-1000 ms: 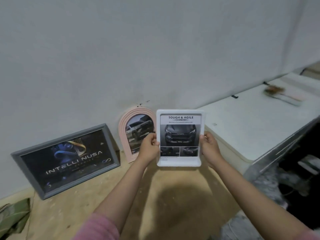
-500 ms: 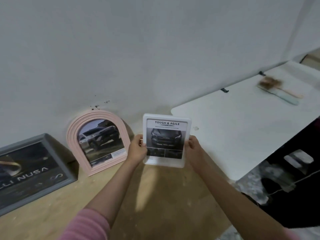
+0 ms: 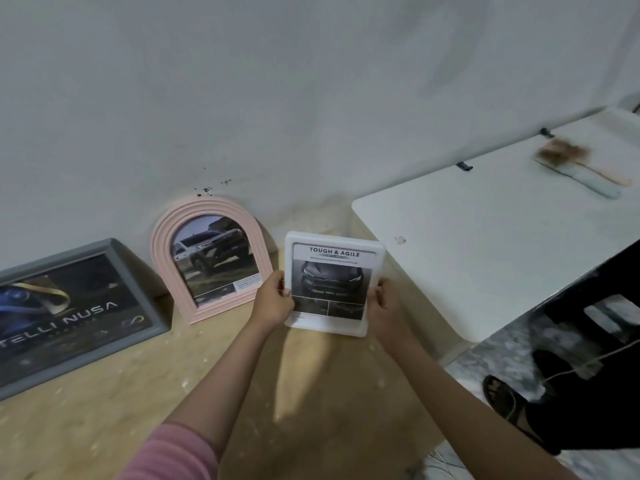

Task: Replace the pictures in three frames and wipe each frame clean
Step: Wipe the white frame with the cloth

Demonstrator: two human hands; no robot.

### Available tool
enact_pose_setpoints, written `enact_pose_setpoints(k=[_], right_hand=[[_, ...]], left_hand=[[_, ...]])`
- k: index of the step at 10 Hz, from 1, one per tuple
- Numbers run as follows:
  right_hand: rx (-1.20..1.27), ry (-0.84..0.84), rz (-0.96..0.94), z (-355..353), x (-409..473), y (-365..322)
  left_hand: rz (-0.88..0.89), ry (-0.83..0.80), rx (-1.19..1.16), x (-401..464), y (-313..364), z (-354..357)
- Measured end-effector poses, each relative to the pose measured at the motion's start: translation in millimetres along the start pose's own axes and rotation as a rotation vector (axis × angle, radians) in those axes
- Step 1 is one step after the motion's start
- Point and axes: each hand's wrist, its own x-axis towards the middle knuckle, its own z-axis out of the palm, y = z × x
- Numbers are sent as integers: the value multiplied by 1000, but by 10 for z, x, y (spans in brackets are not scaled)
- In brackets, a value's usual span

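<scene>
I hold a white rectangular frame (image 3: 333,284) upright over the wooden surface (image 3: 138,386); it shows a dark car picture headed "TOUGH & AGILE". My left hand (image 3: 273,299) grips its left edge and my right hand (image 3: 388,308) grips its right edge. To its left a pink arched frame (image 3: 207,258) with a car photo leans on the wall. Further left a grey rectangular frame (image 3: 76,313) with a dark "INTELLI NUSA" picture also leans on the wall, cut off by the left border.
A white table (image 3: 485,244) stands at the right, with a brush (image 3: 578,169) lying on its far part. A dark sandalled foot (image 3: 502,393) and a cable show on the floor at lower right. The grey wall (image 3: 311,98) runs behind everything.
The white frame in both hands has shifted to the right of the pink frame and slightly lower; the view has turned right, so the grey frame slid to the left border.
</scene>
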Motion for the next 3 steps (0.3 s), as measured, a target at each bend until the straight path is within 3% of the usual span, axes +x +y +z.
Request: enact_pose_setpoints(k=[3], right_hand=[[-36, 58, 6, 146, -192, 17]], left_hand=[[-79, 14, 14, -118, -84, -9]])
